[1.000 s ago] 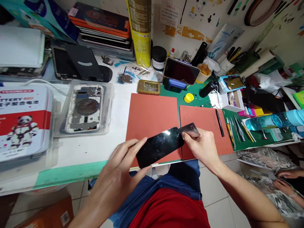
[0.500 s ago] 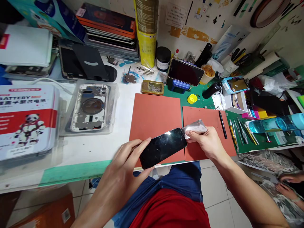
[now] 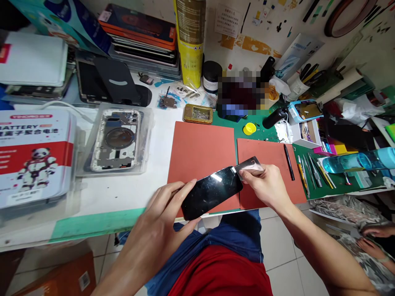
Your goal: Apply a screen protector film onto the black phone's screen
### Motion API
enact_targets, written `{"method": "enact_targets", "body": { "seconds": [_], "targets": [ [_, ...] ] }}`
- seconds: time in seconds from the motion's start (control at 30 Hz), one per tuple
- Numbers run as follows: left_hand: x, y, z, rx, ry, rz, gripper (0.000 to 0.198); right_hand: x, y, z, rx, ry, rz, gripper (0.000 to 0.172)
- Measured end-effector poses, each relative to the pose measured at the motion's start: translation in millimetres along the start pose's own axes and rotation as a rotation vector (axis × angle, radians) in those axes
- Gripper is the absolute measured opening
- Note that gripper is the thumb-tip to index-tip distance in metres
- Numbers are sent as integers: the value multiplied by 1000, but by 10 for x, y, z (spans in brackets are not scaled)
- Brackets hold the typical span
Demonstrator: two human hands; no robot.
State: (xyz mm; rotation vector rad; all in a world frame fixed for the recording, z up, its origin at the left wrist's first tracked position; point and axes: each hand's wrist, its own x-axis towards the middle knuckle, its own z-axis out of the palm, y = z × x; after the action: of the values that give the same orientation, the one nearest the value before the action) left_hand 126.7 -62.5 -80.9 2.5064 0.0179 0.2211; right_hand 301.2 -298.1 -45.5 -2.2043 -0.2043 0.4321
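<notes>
A black smartphone [image 3: 211, 195] is tilted over the front edge of the table, its dark glass side up and marked with scratches or cracks. My left hand [image 3: 165, 220] grips its near left end, thumb below and fingers along the upper edge. Between the thumb and fingers of my right hand [image 3: 267, 183] is a thin, shiny metal card [image 3: 251, 165]. One corner of this card meets the phone's far right end; whether it goes into the seam, I cannot tell. Under both hands lie two reddish-brown mats [image 3: 202, 152].
At the left, an opened phone housing [image 3: 117, 139] lies in a plastic tray near a battery tin [image 3: 33, 156]. A black pen [image 3: 289, 162], several thin tools [image 3: 317, 170] and a blue bottle [image 3: 359, 161] are at the right. A co-worker's hands [image 3: 373, 242] show at the right edge.
The metal card in my right hand has turned and now looks darker. A bright reflection has grown on the phone's glass. My left hand has stayed in place.
</notes>
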Motion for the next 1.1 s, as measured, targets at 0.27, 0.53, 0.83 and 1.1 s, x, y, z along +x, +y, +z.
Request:
{"method": "enact_targets", "body": {
  "seconds": [0.27,0.53,0.83,1.1],
  "targets": [
    [13,-4,18,28,-15,-6,71,112,78,-40,411,-105,251,37],
    [5,0,31,25,-11,-11,72,82,67,-51,239,-91,170,27],
    [-1,-8,32,29,-8,-13,73,164,27,-90,282,-139,224,28],
    [-11,-11,29,50,-14,-3,73,231,121,-123,438,-197,294,35]
  ]
}}
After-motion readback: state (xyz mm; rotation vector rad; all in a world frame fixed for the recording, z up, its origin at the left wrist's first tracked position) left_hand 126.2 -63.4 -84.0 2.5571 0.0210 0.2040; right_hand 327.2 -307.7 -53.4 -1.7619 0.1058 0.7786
